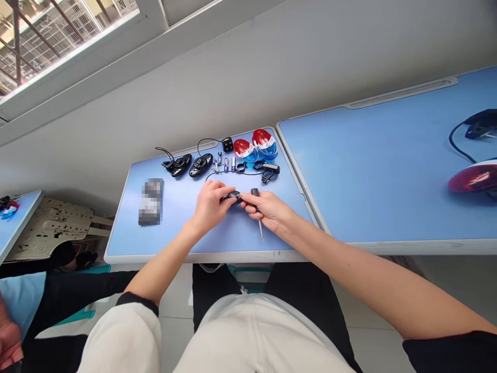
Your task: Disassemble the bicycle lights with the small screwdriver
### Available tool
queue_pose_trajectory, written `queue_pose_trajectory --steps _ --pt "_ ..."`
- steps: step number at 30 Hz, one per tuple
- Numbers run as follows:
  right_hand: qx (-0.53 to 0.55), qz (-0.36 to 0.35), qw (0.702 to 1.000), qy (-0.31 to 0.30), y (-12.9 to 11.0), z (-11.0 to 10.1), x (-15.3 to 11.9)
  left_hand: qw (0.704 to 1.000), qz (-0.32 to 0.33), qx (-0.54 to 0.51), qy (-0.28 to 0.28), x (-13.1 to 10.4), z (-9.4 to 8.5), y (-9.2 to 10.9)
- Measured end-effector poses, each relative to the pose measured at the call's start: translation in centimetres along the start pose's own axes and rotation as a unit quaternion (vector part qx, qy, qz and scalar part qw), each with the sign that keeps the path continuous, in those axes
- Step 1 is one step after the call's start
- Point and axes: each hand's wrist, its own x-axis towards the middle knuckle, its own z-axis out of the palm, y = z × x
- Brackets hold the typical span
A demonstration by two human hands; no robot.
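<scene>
My left hand (209, 201) grips a small black oval housing (234, 196) low over the blue desk. In my right hand (267, 206) is a screwdriver (261, 228), its dark handle in the palm and its metal shaft pointing back towards me. The right thumb and forefinger reach the housing's right end; whether they pinch something small there I cannot make out. Beyond the hands lie two black oval bodies (181, 166) with cables, several blue-and-white batteries (226, 164), two red-and-blue light covers (265, 145) and a button pad (227, 144).
Black clamp rings (241, 167) and a cabled black part (271, 169) lie near the covers. A blurred-out dark strip (150, 202) is at left. The adjoining desk (373, 171) holds another red light (471, 178). Another person's hand (10, 339) shows at lower left.
</scene>
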Motion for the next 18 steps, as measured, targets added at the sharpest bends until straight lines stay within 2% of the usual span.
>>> queue_pose_trajectory --steps 4,8,11,13,14,16,17,18 --pt "-0.002 -0.010 1.000 -0.006 0.3 -0.2 0.3 0.999 0.008 0.029 -0.036 0.7 1.8 0.3" --pt "-0.001 -0.011 1.000 -0.007 0.4 -0.2 0.2 1.000 0.004 0.007 -0.021 0.6 2.3 0.3" --pt "0.001 -0.008 1.000 -0.008 0.3 -0.2 0.0 0.999 0.023 -0.024 0.016 0.7 1.5 0.4" --pt "0.003 -0.007 1.000 -0.009 0.2 -0.2 -0.1 0.996 0.035 -0.050 0.069 1.4 0.3 0.0" --pt "0.003 -0.005 1.000 -0.009 0.2 -0.2 -0.2 0.993 0.031 -0.059 0.100 1.9 -0.3 -0.4" --pt "0.000 0.002 1.000 -0.009 0.1 -0.3 -0.3 0.987 -0.020 -0.058 0.146 3.3 -1.4 -1.9" --pt "-0.002 0.005 1.000 -0.009 0.1 -0.4 -0.4 0.988 -0.045 -0.054 0.141 4.1 -1.6 -2.9" --pt "-0.004 0.008 1.000 -0.008 0.1 -0.5 -0.5 0.990 -0.064 -0.048 0.113 4.8 -1.6 -3.9"
